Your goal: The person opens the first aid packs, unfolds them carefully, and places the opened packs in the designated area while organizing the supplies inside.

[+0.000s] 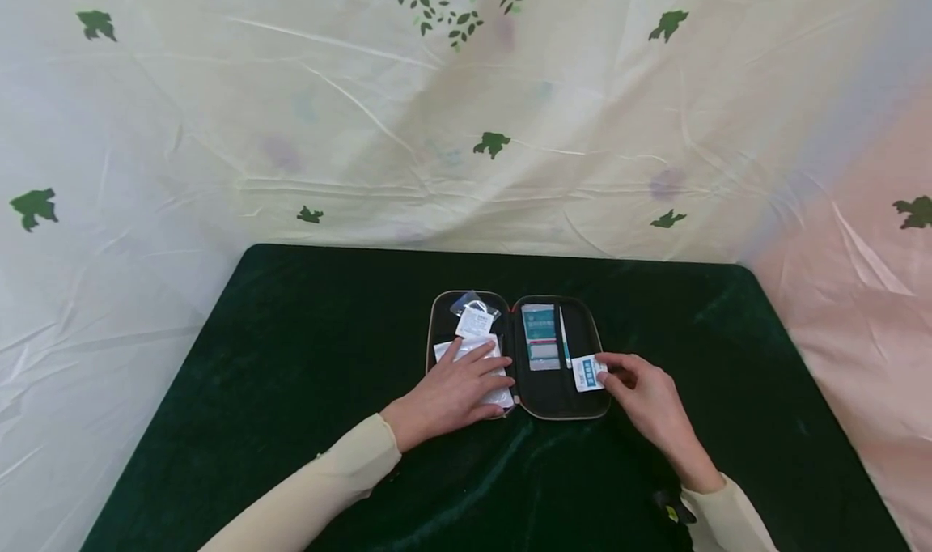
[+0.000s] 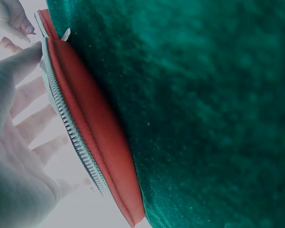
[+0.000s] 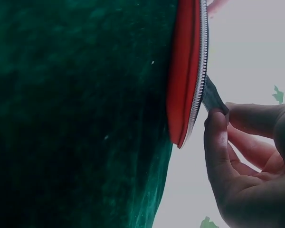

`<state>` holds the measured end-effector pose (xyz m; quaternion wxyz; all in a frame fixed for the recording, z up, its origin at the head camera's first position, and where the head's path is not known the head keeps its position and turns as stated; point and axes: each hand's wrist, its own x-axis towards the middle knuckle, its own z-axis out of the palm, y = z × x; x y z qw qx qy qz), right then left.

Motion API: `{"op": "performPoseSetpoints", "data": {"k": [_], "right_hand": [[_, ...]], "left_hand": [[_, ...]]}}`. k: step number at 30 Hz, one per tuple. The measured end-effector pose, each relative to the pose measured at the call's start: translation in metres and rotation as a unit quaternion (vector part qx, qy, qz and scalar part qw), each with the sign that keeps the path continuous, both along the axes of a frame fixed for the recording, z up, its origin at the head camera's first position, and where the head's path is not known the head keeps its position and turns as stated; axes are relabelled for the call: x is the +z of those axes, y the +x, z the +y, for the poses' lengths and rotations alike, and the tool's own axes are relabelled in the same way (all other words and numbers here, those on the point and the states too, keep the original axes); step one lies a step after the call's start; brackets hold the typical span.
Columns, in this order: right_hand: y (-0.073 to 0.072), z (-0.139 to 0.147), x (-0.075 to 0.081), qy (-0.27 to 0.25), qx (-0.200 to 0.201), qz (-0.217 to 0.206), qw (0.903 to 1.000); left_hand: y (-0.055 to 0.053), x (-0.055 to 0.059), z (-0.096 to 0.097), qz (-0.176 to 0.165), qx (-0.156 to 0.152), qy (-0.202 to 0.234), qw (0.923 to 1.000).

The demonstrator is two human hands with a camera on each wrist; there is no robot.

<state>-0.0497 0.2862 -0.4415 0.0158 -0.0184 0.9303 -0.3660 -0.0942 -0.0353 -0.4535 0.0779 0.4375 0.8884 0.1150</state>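
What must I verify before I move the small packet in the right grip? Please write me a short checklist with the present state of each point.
1. Case open on the green table: ok.
2. Right grip pinches the small white-and-blue packet: ok.
3. That packet lying flat in the case: not ok, it sticks up, tilted.
4. Left grip rests on the large white packet, fingers spread: ok.
5. Teal-and-white packet inside the right half: ok.
6. Anything beneath the large white packet: cannot tell, covered.
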Motion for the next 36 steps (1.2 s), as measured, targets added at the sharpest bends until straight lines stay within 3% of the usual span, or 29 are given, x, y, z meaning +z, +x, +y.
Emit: {"op": "performPoseSetpoints", "data": {"k": [12,27,36], "right_hand": [[0.002,-0.009,-0.005,0.039,0.012,-0.039,0.9984],[0.003,-0.018,-0.005,0.019,0.022,-0.083,0.9961],[0.0,-0.022,-0.007,0.018,0.029,-0.077,0.9964]], "left_hand": [[-0.001,-0.001,0.002,-0.007,0.0,-0.003,1.0],[0.0,0.0,0.003,-0.01,-0.003,0.0,0.9999],[0.0,-0.001,0.001,-0.01,-0.002,0.001,1.0]]}}
